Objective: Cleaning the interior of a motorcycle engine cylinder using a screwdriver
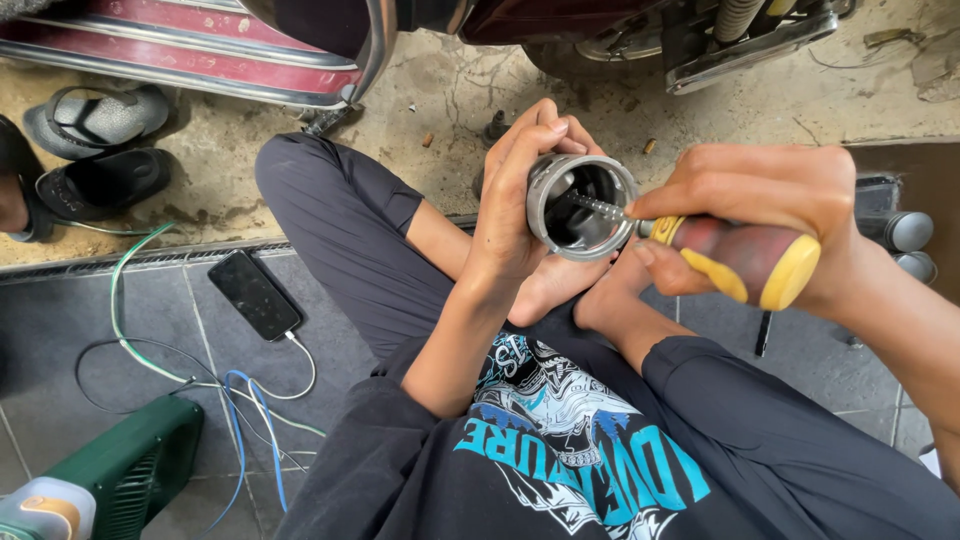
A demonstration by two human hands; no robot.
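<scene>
Screwdriver tip goes into the metal cylinder, mid-frame, just right of centre.

The left hand [515,215] wraps its fingers firmly round the short silver metal cylinder [580,205], open mouth tilted toward the camera, while the right hand [755,195] is closed tight on the red-and-yellow handle of a screwdriver [735,258], its shaft reaching inside the bore. To do this well, he'd likely want the cylinder braced steady against the palm and the shaft kept in line with whatever it meets inside, pressure gentle so the tip doesn't skid along the wall. As for contents: the cylinder looks hollow and dark, with only the shaft showing within; anything deeper is too shadowed to tell. Lower left, a black phone [254,294] lies charging on grey tiles beside a green fan [130,470]; sandals [95,150] sit upper left.
</scene>
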